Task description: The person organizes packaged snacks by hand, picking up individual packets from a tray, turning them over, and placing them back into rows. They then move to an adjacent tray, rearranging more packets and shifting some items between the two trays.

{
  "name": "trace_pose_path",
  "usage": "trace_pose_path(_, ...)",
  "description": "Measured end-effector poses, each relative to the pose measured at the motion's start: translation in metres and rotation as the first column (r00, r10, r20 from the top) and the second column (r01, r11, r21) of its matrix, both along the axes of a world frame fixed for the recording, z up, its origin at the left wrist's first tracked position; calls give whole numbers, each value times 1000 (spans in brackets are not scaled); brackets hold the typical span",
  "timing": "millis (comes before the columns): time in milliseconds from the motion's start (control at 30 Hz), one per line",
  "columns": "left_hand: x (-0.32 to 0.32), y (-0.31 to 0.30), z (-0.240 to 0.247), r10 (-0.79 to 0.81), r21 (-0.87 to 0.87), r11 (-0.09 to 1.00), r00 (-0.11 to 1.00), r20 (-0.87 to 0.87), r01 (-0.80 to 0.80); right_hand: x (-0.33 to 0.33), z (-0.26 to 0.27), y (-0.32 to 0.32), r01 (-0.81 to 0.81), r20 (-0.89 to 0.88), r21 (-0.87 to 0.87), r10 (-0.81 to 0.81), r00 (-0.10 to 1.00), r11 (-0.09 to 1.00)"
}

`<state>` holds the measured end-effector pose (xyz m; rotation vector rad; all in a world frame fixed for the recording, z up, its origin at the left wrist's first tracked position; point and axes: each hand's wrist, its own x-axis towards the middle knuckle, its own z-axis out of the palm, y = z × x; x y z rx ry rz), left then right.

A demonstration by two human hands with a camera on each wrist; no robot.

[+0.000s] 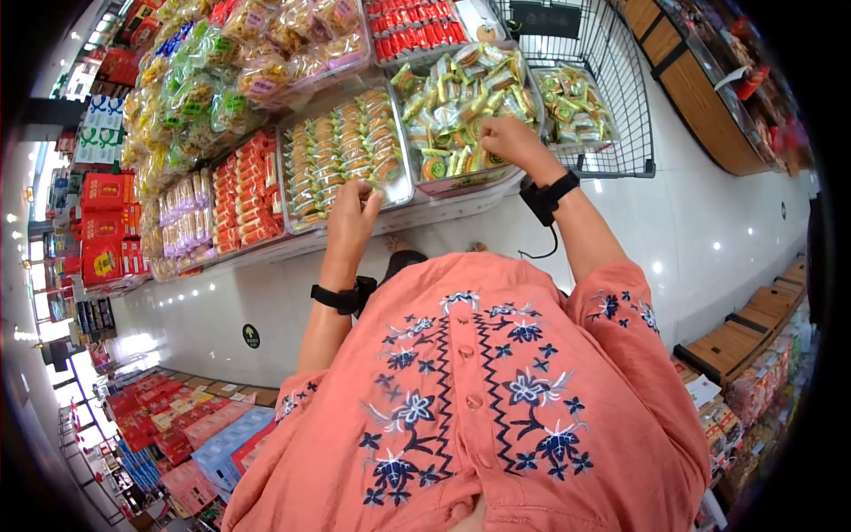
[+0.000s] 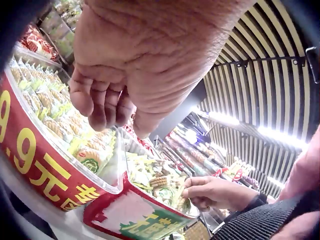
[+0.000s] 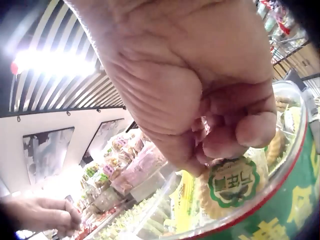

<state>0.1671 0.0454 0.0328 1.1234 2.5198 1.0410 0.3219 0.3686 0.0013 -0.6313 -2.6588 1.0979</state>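
My right hand is at the front of a clear-walled bin full of wrapped cookies. Its thumb and curled fingers pinch the upper edge of a wrapped round cookie, which has a green printed emblem and stands inside the bin's front wall. My left hand hangs at the front edge of the neighbouring tray, which holds rows of packaged cookies. The left fingers are loosely curled with nothing between them.
Left of the cookie tray lie red-wrapped snacks and piled bagged snacks. A black wire shopping cart stands at the right, overlapped by another box of cookies. A wooden display counter is beyond it.
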Motion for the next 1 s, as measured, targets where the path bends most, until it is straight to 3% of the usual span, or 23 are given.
trace_pose_path(33,-1,1,1,-12,3,1000,1000,2,12,1,3,2,14,-36,-19,-15,999,1000)
trace_pose_path(133,-3,11,10,10,52,998,972,234,-23,1,26,6,70,-194,-215,-113,975,974)
trace_pose_path(200,-10,23,14,-27,92,996,925,379,-9,3,53,1,118,-122,-535,-215,969,837)
trace_pose_path(267,-14,37,27,-72,130,991,862,502,6,-3,68,-7,126,-88,-771,-300,950,624)
trace_pose_path(300,-11,46,41,-99,149,989,827,554,18,-7,74,-13,57,-107,-859,-287,952,509)
trace_pose_path(400,-7,68,58,-223,243,966,745,629,84,-23,70,-27,-68,-166,-951,-315,934,301)
trace_pose_path(567,-6,78,68,-329,344,932,657,678,112,-41,62,-43,-122,-182,-966,-268,946,226)
trace_pose_path(867,-17,61,56,-259,385,915,560,787,-118,-57,55,-72,-127,-166,-974,-209,964,187)
trace_pose_path(1000,-21,55,53,-206,357,923,598,774,-145,-60,47,-79,-155,-180,-977,-176,968,144)
